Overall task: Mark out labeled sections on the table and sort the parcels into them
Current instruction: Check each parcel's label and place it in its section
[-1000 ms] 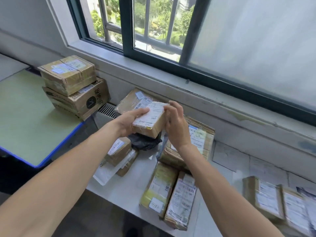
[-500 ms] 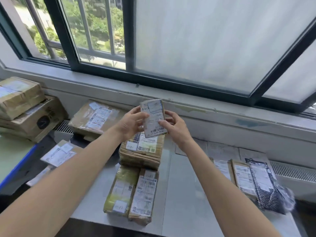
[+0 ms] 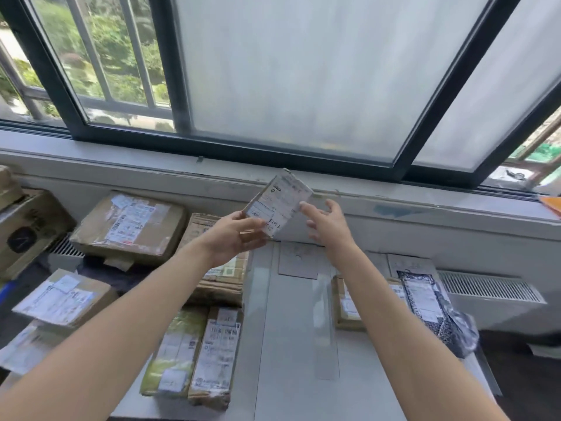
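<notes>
From the head view, the left hand is gripping a small parcel by its lower left corner, holding it tilted above the worktop with its white label facing the camera. The right hand is hovering just beside the parcel's right edge with its fingers spread and loose, holding nothing; one fingertip is close to the edge, though contact cannot be told.

On the left part of the worktop, two long packs are lying side by side at the near edge, and behind them a taped box is sitting partly under the left forearm. A larger box is resting further left by the wall.

On the right part, a paper sheet is lying flat near the wall, a brown box is showing beside the right forearm, and a dark patterned bag is lying just to its right. A clear tape strip is running down the worktop between the two parts.
</notes>
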A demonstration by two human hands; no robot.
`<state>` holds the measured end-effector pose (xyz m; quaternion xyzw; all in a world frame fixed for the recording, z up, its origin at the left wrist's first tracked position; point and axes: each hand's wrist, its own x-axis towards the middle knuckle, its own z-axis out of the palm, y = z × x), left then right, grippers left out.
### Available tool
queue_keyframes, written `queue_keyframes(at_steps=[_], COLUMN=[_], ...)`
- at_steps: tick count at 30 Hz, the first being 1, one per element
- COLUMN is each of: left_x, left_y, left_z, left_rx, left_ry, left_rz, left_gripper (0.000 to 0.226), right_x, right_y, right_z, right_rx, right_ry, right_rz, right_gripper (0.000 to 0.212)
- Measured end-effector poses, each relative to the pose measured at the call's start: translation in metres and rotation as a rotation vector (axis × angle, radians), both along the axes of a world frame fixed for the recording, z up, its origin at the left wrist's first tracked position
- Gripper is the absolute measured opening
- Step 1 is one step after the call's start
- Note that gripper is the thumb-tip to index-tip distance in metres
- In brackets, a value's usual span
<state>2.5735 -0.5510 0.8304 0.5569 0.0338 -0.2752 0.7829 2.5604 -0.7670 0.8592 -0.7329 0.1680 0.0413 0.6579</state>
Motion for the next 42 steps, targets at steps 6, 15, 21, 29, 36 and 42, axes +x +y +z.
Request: queue_keyframes(at_steps=[6, 15, 21, 29, 36, 42], left_x=[-0.007, -0.002, 0.002, 0.007, -0.023, -0.040], left_y=[-0.021, -0.024, -0.031, -0.059, -0.096, -0.105], left_z=[-0.001, 0.001, 0.004, 0.007, -0.064, -0.137], left_rx=[0.138, 0.192, 0.199, 0.269, 0.566, 0.727], left_ry=[-0.029, -0.073, -0.079, -0.123, -0.150, -0.067], left_rz=[-0.153, -0.025, 0.006, 0.076, 0.184, 0.147], left_gripper=[0.048, 0.035, 0.035, 0.037, 0.036, 0.030], right_x=[-0.005, -0.009, -0.006, -0.006, -0.013, -0.025], right_y=[-0.003, -0.014, -0.018, -0.035, -0.039, -0.037], right_z=[-0.008, 0.002, 0.002, -0.006, -0.098, -0.192], right_rx=[0.180, 0.189, 0.190, 0.206, 0.055, 0.053], right_ry=[-0.065, -0.125, -0.132, -0.144, 0.048, 0.236], right_rz=[-0.020, 0.045, 0.017, -0.080, -0.157, -0.177], right_gripper=[0.042, 0.037, 0.043, 0.040, 0.035, 0.028])
